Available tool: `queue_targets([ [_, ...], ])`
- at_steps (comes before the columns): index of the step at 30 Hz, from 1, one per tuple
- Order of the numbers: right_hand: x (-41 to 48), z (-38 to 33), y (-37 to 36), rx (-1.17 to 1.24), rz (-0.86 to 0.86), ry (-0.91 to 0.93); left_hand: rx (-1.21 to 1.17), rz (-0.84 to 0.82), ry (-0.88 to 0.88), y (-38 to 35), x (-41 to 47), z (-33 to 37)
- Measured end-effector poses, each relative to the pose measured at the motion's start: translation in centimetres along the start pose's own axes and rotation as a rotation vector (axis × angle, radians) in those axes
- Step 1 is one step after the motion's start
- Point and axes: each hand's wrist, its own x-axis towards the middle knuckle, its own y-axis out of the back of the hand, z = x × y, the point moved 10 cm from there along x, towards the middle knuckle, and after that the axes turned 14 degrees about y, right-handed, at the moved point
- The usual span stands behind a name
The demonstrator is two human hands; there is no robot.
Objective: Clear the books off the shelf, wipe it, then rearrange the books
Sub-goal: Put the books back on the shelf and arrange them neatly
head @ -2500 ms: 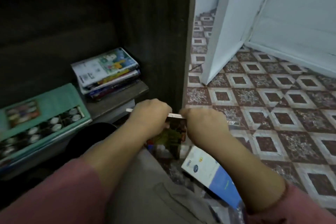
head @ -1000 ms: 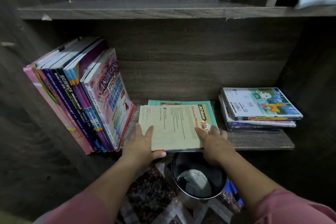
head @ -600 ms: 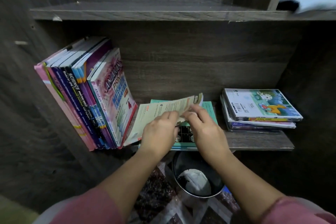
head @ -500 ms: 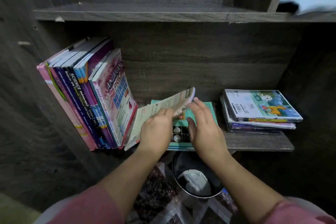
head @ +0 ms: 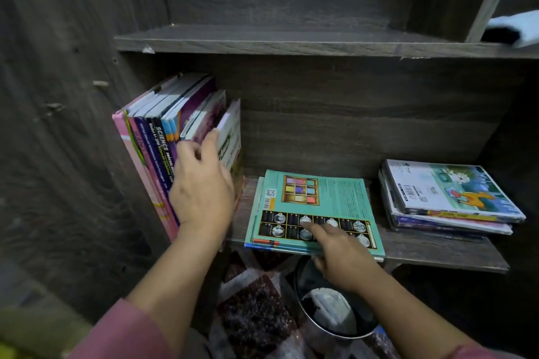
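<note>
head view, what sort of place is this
Most likely a room in a home, perhaps a study corner: a dark wooden bookshelf holds school workbooks standing in a row, and patterned floor tiles show beneath it.

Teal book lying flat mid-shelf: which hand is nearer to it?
Right. The right hand holds the teal book at its front edge, fingers on the cover; the left hand is off to its left, resting on the upright books.
</note>
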Motion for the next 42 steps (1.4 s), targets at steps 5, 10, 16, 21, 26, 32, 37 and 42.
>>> queue_targets([
  [5,0.4,-0.1,-1.4,-0.061,-0.063,0.007,-0.123,0.145,-0.176,1.3,2.1,-1.4],
  [10,0.9,0.1,-1.4,-0.077,-0.065,-0.017,-0.227,0.270,-0.321,1.1,2.4,-1.1],
  [16,1.2,0.3,-1.5,-0.101,-0.075,-0.048,-0.033,0.466,-0.212,0.9,2.6,-1.7],
  [21,1.0,0.2,-1.7,-0.098,-0.093,-0.039,-0.026,0.507,-0.143,-0.9,3.3,-3.0],
  [26,0.7,1.1,-1.8,-0.077,-0.108,-0.057,-0.023,0.509,-0.109,-1.1,3.3,-2.6],
  [32,-0.1,3.6,-0.9,-0.100,-0.137,-0.195,-0.080,0.302,-0.088,-0.1,0.8,-0.7],
  [37,-1.4,6.2,-1.1,-0.120,-0.186,-0.360,0.023,-0.194,-0.386,-4.6,-3.6,4.1],
  [42,-2.4,7.5,-1.5,-0.095,-0.196,-0.451,0.231,-0.830,-0.587,-13.6,-11.1,3.4],
])
